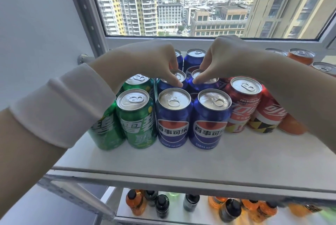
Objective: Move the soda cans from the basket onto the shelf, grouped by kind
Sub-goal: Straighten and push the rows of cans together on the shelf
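- Hands work side by side over the middle of the shelf [181, 159]: the left hand [145, 59] and the right hand [234, 57] each reach over the front row to a blue Pepsi can in the second row.
- Left fingers [177, 83] are clamped on the rim of the left Pepsi can [179, 77]; right fingers [197, 79] are clamped the same way on the right Pepsi can [209, 82]. Both cans stand upright, touching each other.
- Grouping already shows: green Sprite cans [135, 115] toward the shelf's left edge, Pepsi cans in the middle with two at the front [172, 115] and more at the back, red Coca-Cola cans [243, 101] next on the right, orange cans [301, 55] toward the right back corner.
- Basket is not in view, so I cannot tell how many cans remain.
- Handling, as I judge it: full cans are stiff but fairly heavy, with smooth, slippery walls that dent if squeezed. A pinch on the top rim suits this tight row, where neighbours block the sides; in open space a wrap round the body is surer.
- Risk: nudging a neighbour could topple the packed rows.
- Bottles [161, 206] stand on the lower shelf.
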The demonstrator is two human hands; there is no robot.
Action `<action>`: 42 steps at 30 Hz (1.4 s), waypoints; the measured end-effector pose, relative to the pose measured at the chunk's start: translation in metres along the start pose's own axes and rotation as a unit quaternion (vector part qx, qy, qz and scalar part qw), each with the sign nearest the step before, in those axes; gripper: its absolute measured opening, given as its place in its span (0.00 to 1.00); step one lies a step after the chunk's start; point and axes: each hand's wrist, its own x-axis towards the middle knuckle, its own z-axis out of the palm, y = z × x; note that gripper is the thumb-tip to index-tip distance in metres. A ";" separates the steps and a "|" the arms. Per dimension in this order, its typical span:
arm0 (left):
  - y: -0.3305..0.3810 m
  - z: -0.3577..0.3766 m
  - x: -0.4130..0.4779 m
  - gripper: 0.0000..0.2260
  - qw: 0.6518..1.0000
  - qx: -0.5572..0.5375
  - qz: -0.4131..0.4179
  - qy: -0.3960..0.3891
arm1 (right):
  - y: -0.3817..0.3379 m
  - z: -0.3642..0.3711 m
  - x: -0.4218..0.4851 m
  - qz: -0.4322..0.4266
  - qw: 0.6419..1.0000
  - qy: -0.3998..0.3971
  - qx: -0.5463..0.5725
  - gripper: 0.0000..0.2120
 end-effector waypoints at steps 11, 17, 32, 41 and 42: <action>0.000 -0.001 -0.001 0.26 1.000 0.007 -0.008 -0.018 | -0.001 -0.005 -0.002 0.013 0.999 -0.047 -0.003 0.22; -0.014 -0.012 0.014 0.24 1.000 -0.003 -0.018 -0.006 | 0.007 -0.021 0.018 0.005 0.999 -0.052 -0.010 0.22; -0.036 -0.003 0.090 0.24 1.000 -0.011 0.001 -0.014 | 0.016 0.000 0.096 -0.016 0.996 -0.052 -0.073 0.26; -0.031 -0.009 0.077 0.23 0.999 -0.019 0.007 -0.027 | 0.022 -0.005 0.083 -0.023 0.998 -0.049 0.018 0.24; -0.030 -0.009 0.075 0.23 0.999 -0.018 0.008 -0.025 | 0.022 -0.005 0.081 -0.022 0.998 -0.050 0.017 0.24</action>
